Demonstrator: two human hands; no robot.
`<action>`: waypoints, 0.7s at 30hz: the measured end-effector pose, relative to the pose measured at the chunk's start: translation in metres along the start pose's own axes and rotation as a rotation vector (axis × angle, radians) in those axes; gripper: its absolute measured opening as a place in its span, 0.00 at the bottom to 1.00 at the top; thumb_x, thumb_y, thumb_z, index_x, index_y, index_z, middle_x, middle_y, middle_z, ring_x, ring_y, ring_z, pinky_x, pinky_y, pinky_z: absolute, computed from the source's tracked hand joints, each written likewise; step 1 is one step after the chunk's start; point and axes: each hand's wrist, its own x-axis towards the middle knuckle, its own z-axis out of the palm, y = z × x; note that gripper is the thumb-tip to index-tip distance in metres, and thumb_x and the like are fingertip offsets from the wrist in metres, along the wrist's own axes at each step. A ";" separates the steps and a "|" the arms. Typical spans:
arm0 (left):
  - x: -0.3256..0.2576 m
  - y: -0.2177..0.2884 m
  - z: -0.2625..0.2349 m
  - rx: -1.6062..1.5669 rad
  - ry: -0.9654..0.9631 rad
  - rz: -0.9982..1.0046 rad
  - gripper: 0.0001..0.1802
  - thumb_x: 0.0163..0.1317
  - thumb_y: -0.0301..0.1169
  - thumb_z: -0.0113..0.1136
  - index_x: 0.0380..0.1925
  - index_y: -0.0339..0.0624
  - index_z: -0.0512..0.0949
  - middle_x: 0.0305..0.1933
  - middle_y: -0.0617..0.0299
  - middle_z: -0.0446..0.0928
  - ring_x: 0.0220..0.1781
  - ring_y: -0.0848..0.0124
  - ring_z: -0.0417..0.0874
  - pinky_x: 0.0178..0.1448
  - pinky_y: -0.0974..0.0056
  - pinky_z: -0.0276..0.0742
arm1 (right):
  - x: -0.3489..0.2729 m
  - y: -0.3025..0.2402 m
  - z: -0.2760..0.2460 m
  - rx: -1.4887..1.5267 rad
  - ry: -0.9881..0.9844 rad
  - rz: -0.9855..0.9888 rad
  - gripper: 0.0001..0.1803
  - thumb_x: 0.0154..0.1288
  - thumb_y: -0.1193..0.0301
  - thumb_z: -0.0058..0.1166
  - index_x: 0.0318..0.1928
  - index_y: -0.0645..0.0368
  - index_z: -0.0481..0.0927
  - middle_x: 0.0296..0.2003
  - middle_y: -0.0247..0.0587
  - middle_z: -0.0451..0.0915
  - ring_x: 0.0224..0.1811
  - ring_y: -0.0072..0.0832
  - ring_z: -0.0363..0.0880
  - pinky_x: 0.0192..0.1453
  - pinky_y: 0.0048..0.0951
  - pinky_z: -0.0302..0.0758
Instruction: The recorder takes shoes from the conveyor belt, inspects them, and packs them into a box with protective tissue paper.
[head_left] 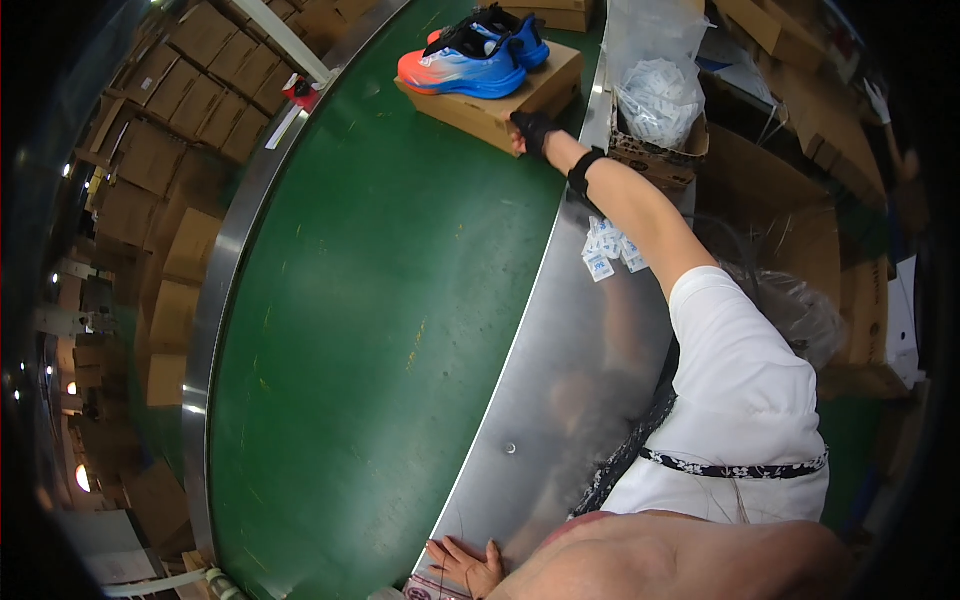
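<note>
My right hand [532,133] is stretched far forward in a black fingerless glove, with a black strap round the forearm. Its fingers are curled on the near right corner of a brown cardboard shoebox [490,128]. On the lid stands a pair of running shoes [470,70], blue and white with orange toes and black collars. The box rests on a green conveyor belt [370,300]. Down at the lower edge, my left hand [468,568] lies flat with spread fingers on the steel ledge [510,420] beside the belt, holding nothing.
Small white sachets [605,247] lie loose on the ledge under my right forearm. Farther along, a box [655,150] holds a clear bag of sachets [658,100]. Another carton [550,12] sits beyond the shoes. Stacked cartons [150,150] fill the left side, past the steel rail [235,240].
</note>
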 end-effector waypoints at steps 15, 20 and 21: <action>0.024 -0.006 0.119 -0.585 0.681 0.117 0.41 0.46 0.54 0.57 0.53 0.34 0.62 0.62 0.40 0.53 0.66 0.49 0.51 0.60 0.35 0.41 | -0.352 0.168 0.068 -0.730 -0.148 -0.054 0.35 0.47 0.49 0.58 0.40 0.73 0.71 0.36 0.53 0.76 0.35 0.36 0.77 0.38 0.30 0.73; 0.033 -0.002 0.115 -0.600 0.724 0.089 0.40 0.47 0.54 0.56 0.54 0.36 0.62 0.62 0.42 0.53 0.66 0.51 0.51 0.60 0.33 0.41 | -0.422 0.224 0.089 -0.844 -0.510 0.173 0.36 0.47 0.50 0.58 0.46 0.70 0.69 0.41 0.51 0.75 0.41 0.35 0.76 0.40 0.29 0.71; 0.036 -0.001 0.114 -0.603 0.719 0.090 0.40 0.47 0.54 0.55 0.54 0.36 0.62 0.63 0.42 0.53 0.66 0.51 0.51 0.60 0.33 0.41 | -0.436 0.226 0.093 -0.924 -0.625 0.284 0.31 0.50 0.52 0.57 0.46 0.65 0.71 0.39 0.45 0.76 0.38 0.28 0.77 0.34 0.25 0.71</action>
